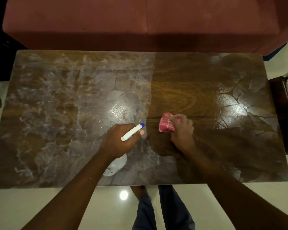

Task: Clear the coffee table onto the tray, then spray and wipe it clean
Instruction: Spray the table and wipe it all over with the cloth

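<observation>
Left hand (118, 140) gripping white spray bottle (117, 164) at frame centre, right hand (181, 130) clutching bunched pink cloth (165, 126) on smeared coffee table (56, 113)

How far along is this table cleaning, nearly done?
About midway. Clearing looks done: only the cleaning gear shows on the coffee table. The left hand holds the spray bottle while the right hand holds a red checked cloth on a dark wiped strip in the middle. Left to wipe: the whitish film on the left half and smears at the right end.
</observation>
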